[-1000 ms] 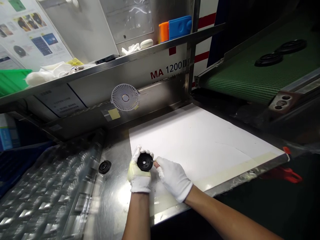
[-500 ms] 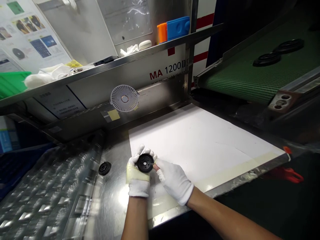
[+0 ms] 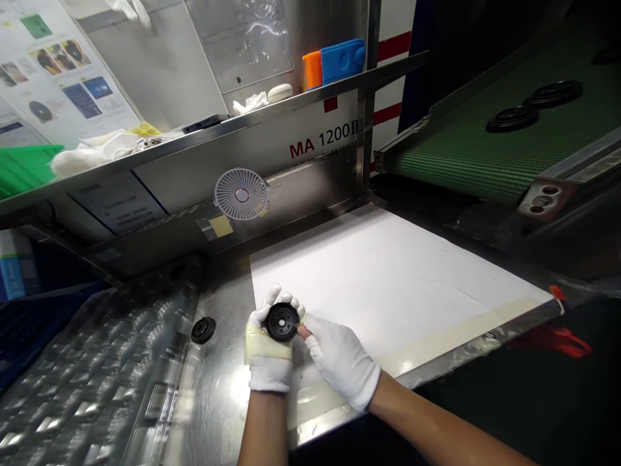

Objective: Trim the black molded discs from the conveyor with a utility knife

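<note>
At the far left a green bin (image 3: 29, 169) sits on the shelf (image 3: 194, 136), with a blue crate (image 3: 41, 333) below it; next comes a clear plastic tray (image 3: 92, 382), beside which a loose ring (image 3: 203, 330) leans or lies on the metal table (image 3: 220, 362); a round fan (image 3: 241, 194) stands against the back panel; nearer, the left hand (image 3: 269, 340), white-gloved, grasps a black disc (image 3: 282, 321), fingers wrapped behind it, its face turned up over the left edge of the white sheet (image 3: 383, 272); the right hand (image 3: 342, 359), also gloved, curls its fingers, the bare thumb tip at the disc's right rim; whether it pinches something thin there I cannot tell; at right, dark rings (image 3: 513, 120) rest on a green belt (image 3: 460, 165).
</note>
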A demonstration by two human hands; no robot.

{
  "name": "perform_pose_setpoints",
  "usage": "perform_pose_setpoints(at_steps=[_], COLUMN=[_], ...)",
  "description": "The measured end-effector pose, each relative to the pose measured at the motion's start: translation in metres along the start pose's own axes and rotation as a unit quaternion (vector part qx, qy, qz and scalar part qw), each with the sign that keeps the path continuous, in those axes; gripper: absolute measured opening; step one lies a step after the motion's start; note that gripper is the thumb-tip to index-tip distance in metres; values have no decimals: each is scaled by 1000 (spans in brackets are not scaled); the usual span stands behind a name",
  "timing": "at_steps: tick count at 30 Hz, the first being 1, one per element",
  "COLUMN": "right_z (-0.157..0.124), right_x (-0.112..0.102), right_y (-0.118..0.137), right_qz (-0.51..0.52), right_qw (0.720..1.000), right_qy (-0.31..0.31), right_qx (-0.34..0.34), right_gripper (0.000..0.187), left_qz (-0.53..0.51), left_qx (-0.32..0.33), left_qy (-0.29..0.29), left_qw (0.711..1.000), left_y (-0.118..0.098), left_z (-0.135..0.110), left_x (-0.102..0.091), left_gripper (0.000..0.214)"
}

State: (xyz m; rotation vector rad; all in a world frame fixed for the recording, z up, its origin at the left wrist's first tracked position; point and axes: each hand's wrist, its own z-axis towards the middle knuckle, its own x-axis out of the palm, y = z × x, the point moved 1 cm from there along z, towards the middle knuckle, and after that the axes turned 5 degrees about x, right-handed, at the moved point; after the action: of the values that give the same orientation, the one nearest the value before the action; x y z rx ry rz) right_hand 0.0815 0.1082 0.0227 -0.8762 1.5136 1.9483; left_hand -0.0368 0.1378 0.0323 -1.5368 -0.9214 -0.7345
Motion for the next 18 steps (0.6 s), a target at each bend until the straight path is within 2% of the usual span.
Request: perform_pose_setpoints(at_steps=[4, 8, 11, 15, 18], right_z=[-5, -14, -18, -25, -33], right_x=[-2, -12, -25, -31, -26], right_y=[2, 2, -12, -38, -52], right_qz=[-1, 101, 115, 75, 104], right_qw=[1000, 991, 985, 985, 984], right_qy=[5, 92, 113, 122, 109], right_qx=[18, 9, 61, 97, 93], right_gripper=[24, 27, 29, 20, 45], left_qz=[-18, -6, 13, 32, 34], left_qx=[18, 40, 43, 40, 27], left_qy=[-17, -62, -72, -81, -103], left_qw=[1000, 997, 996, 995, 994], left_y=[2, 2, 2, 8, 16], left_z=[4, 2, -7, -19, -24], left_x=[6, 15, 24, 41, 54], left_gripper=[10, 5, 5, 9, 15])
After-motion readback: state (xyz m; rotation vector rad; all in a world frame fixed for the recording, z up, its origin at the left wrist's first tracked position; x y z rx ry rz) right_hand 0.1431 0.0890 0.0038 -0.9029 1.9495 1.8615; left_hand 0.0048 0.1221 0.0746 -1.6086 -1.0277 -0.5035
